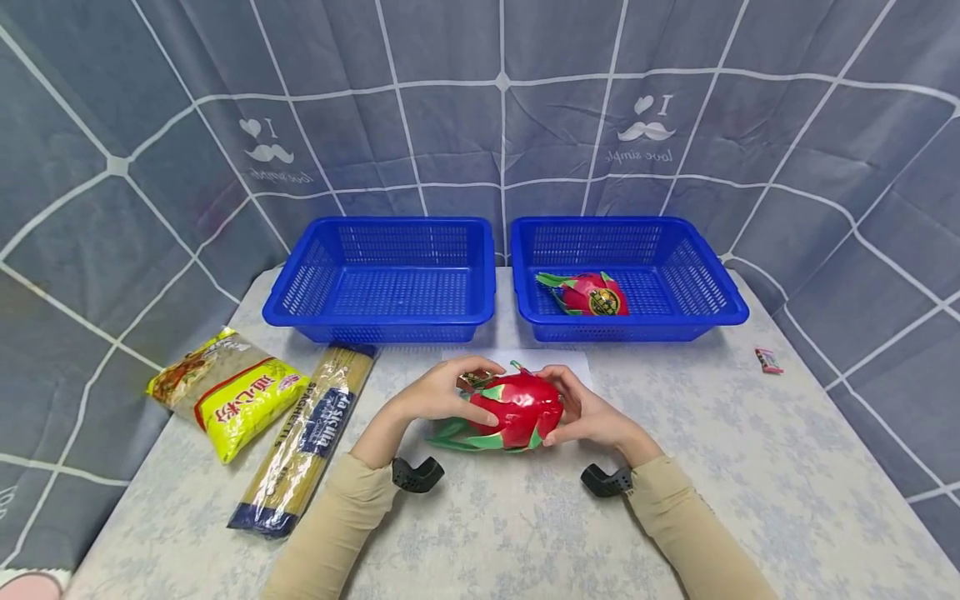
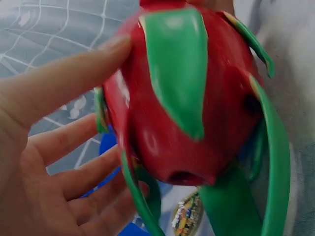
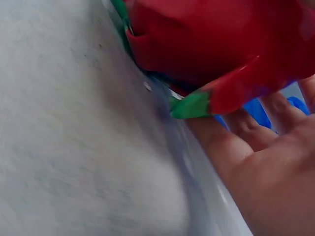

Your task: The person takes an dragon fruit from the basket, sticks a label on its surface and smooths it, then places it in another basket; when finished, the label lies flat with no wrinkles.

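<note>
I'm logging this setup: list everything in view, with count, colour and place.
Left basket: one, blue, back left
Right basket: one, blue, back right
Held dragon fruit: one, red and green, centre
Second dragon fruit: one, red and green, in right basket
Printed bag: one, mainly yellow, far left
Spaghetti pack: one, yellow and navy, beside printed bag
Small packet: one, pink, far right
Patterned item: one, multicoloured, partly hidden behind held fruit; unclear
Sheet: one, white, beyond held fruit
Tablecloth: one, whitish and blue, underneath
Curtain: at least one, grey-blue, background
Pink shape: one, pink, bottom-left corner
Sleeves: two, beige, forearms
Wrist pieces: two, black, wrists
Left hand and right hand: two, bare, around held fruit
</note>
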A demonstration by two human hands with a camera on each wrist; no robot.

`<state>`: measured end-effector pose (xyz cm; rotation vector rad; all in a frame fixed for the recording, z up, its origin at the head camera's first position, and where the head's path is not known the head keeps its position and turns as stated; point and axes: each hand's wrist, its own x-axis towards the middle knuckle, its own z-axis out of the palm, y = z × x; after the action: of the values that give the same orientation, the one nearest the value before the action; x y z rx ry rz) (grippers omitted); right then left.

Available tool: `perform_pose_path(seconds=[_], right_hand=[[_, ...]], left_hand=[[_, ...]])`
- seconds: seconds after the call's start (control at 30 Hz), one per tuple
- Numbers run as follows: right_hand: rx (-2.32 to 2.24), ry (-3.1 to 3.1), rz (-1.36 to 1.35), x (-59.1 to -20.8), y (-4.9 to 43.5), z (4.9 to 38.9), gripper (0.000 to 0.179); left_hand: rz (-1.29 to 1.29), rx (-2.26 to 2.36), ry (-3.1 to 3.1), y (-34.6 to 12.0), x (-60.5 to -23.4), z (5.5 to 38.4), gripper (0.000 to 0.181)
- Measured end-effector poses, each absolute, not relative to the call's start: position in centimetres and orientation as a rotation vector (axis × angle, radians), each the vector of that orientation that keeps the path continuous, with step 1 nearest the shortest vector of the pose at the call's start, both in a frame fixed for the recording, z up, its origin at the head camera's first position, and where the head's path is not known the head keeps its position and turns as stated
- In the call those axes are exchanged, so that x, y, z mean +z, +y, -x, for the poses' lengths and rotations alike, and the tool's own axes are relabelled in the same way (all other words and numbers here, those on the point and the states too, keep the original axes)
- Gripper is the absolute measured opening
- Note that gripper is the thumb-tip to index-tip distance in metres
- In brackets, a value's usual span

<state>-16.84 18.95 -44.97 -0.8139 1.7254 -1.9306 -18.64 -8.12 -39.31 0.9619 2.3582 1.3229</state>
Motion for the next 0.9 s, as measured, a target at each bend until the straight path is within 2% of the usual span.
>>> perform_pose_path(seconds=[0.13,0.4,0.73,0.9], right_hand=[[-1.866,1.688,0.881,-44.5,19.5,16.9,0.080],[-1.793,1.752,0.937,-44.0,19.8,17.0,0.065],[-1.742,1.802,0.927,-43.8,19.2,16.7,0.072],[-1.807,1.831,0.884,-44.0,19.2,16.7,0.058]], left_hand=[[-0.983,1.234,2.390,-8.0,-39.4,18.6,0.063],[-1.100,1.164,2.374,-8.3,-39.3,18.6,0.061],[-1.112,1.327,2.154,-9.5,-39.8,19.3,0.050],[-1.040,1.337,2.103,-10.1,-40.1,19.7,0.049]])
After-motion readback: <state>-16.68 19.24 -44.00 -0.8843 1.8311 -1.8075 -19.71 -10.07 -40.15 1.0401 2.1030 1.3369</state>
